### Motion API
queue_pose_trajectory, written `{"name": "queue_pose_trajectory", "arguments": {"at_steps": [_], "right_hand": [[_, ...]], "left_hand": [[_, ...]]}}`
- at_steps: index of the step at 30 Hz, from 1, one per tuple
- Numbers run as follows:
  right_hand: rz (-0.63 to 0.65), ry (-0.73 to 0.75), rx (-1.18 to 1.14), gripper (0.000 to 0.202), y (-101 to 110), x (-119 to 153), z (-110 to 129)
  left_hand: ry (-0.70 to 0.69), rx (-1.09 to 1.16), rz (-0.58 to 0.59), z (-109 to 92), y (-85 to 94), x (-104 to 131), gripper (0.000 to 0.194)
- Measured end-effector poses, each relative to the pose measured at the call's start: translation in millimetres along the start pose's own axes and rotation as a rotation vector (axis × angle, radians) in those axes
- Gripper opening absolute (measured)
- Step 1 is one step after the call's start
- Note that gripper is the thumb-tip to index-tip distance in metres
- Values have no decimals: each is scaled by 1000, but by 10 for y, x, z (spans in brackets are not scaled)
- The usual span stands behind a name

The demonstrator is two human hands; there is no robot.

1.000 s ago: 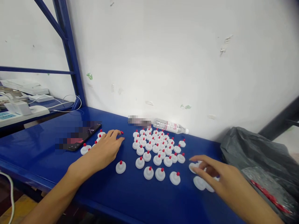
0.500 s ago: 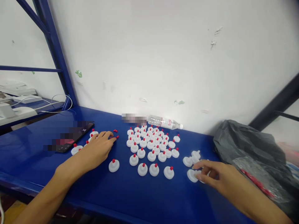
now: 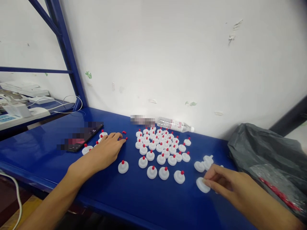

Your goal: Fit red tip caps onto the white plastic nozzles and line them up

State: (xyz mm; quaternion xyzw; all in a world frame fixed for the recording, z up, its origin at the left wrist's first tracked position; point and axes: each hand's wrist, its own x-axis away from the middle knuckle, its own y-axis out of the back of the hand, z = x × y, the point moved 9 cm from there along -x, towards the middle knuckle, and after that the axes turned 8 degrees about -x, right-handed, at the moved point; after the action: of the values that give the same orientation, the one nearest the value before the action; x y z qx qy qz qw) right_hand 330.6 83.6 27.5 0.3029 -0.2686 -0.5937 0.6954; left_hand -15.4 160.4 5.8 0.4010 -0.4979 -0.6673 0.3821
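My left hand (image 3: 110, 150) rests palm down on the blue table (image 3: 153, 201), its fingertips at small red caps (image 3: 124, 132); its fingers are bent, and whatever is under them is hidden. At the right, my right hand (image 3: 222, 182) pinches the edge of a white disc (image 3: 202, 185) between thumb and forefinger. Just behind it are more white discs without red tips (image 3: 199, 166). Several white discs with red caps (image 3: 163, 173) stand grouped in the middle. One capped disc (image 3: 123, 167) stands apart, nearer my left hand.
A black phone (image 3: 83, 140) lies at the left, beside more capped discs (image 3: 86, 149). Along the wall lies a clear bottle (image 3: 175, 125). A dark plastic bag (image 3: 261, 150) and a clear bag with red pieces (image 3: 280, 191) are at the right.
The view has shifted, so the table items appear further right. My right thumb and forefinger have closed on the white disc. My left hand stays by the red caps.
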Motion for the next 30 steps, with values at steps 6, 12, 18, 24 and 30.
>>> {"name": "queue_pose_trajectory", "arguments": {"at_steps": [6, 12, 18, 24, 30], "right_hand": [[68, -60, 0, 26, -157, 25, -23], [31, -118, -57, 21, -308, 2, -286], [-1, -160, -27, 19, -364, -29, -480], [2, -204, 74, 18, -287, -66, -377], [-93, -93, 35, 32, -103, -76, 38]], "left_hand": [[-79, 52, 37, -120, 57, -45, 39], [-130, 143, 90, -176, 31, -24, 22], [-127, 162, 33, -213, 126, 5, 20], [-135, 138, -35, -285, 274, 13, 20], [-188, 146, -202, -337, 423, 19, 26]]}}
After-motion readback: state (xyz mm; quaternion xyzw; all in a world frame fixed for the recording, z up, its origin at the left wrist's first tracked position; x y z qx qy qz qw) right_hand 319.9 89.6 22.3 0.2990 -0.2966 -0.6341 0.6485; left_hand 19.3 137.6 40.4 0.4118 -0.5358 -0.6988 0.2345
